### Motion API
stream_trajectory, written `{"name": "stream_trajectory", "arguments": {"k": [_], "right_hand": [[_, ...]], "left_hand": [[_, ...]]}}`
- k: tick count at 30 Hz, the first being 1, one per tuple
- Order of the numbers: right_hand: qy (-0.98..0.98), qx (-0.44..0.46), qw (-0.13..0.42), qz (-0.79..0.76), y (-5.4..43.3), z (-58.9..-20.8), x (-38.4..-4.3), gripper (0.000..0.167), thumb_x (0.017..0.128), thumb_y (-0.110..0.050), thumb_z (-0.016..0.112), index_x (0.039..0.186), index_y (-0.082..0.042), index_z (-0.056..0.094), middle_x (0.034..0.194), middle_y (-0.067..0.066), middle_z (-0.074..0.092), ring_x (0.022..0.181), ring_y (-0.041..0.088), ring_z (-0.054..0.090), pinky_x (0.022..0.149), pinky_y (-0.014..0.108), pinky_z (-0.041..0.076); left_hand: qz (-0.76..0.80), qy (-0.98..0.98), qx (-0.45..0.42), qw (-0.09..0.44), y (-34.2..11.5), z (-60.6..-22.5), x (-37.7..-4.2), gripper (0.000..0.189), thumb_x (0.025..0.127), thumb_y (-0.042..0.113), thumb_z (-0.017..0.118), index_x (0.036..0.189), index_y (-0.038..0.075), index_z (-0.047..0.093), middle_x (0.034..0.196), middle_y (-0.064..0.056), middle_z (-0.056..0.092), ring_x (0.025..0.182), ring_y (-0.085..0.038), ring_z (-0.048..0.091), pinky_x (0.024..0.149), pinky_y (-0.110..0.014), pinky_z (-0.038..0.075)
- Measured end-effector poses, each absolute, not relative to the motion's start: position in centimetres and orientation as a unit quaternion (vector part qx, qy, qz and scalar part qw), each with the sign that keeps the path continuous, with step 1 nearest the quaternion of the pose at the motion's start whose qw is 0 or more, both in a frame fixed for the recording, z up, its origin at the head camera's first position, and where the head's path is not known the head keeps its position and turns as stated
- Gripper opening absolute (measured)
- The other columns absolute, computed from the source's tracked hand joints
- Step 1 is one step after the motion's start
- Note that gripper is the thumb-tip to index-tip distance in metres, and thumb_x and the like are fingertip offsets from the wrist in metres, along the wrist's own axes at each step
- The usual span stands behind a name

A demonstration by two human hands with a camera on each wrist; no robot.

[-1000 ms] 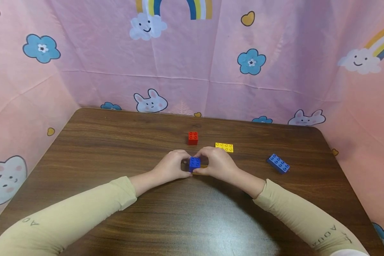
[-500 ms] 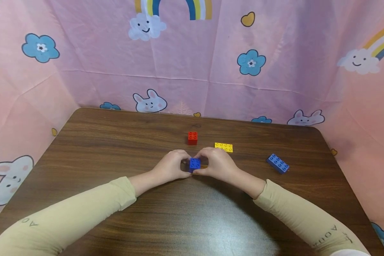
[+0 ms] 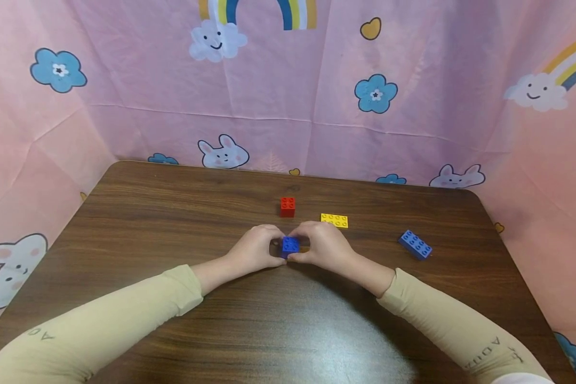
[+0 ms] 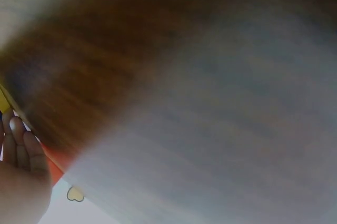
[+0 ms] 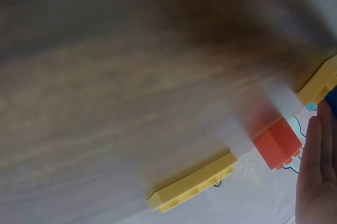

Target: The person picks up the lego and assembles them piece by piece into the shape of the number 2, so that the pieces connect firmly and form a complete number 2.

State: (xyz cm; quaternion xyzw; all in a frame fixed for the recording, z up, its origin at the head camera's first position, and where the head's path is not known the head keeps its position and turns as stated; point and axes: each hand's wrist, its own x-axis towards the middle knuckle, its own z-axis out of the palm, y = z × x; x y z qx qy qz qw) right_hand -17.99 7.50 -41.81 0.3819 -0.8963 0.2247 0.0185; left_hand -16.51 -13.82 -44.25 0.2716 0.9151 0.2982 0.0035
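Near the middle of the table, a small dark blue toy brick (image 3: 290, 245) with studs on top is held between both hands. My left hand (image 3: 254, 247) grips its left side, with fingers behind and thumb in front. From the right, my right hand (image 3: 327, 245) grips it too, its thumb at the front corner. Under the blue brick, a yellow brick (image 5: 318, 83) shows in the right wrist view, lying on the table. The fingers cover much of both bricks' sides. In the left wrist view, the left hand (image 4: 23, 174) appears only at the lower left edge.
Behind the hands stands a red square brick (image 3: 288, 207). A flat yellow brick (image 3: 334, 220) lies just beyond the right hand, and a lighter blue long brick (image 3: 415, 245) lies farther right. Patterned pink cloth (image 3: 288, 138) borders the brown wooden table (image 3: 211, 192).
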Motion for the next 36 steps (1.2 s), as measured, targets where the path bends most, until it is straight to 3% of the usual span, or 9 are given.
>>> {"name": "stream_trajectory", "arguments": {"k": [20, 36], "right_hand": [[-0.896, 0.387, 0.008, 0.218, 7.3, -41.9, -17.9, 0.039, 0.081, -0.027, 0.095, 0.111, -0.006, 0.083, 0.105, 0.004, 0.083, 0.1, 0.018, 0.078, 0.09, 0.034, 0.063], [-0.898, 0.348, -0.047, 0.266, 7.8, -40.8, -18.2, 0.037, 0.08, -0.028, 0.095, 0.111, -0.01, 0.083, 0.105, 0.002, 0.083, 0.097, 0.016, 0.078, 0.085, 0.031, 0.062]], "left_hand": [[0.302, 0.915, 0.267, 0.013, -13.9, -43.9, -16.4, 0.038, 0.075, 0.015, 0.097, 0.107, 0.003, 0.08, 0.105, -0.008, 0.08, 0.101, -0.024, 0.076, 0.095, -0.044, 0.062], [0.3, 0.916, 0.268, 0.002, -13.8, -44.3, -16.6, 0.032, 0.075, 0.015, 0.097, 0.1, 0.006, 0.08, 0.099, -0.003, 0.079, 0.095, -0.019, 0.075, 0.091, -0.041, 0.062]]}}
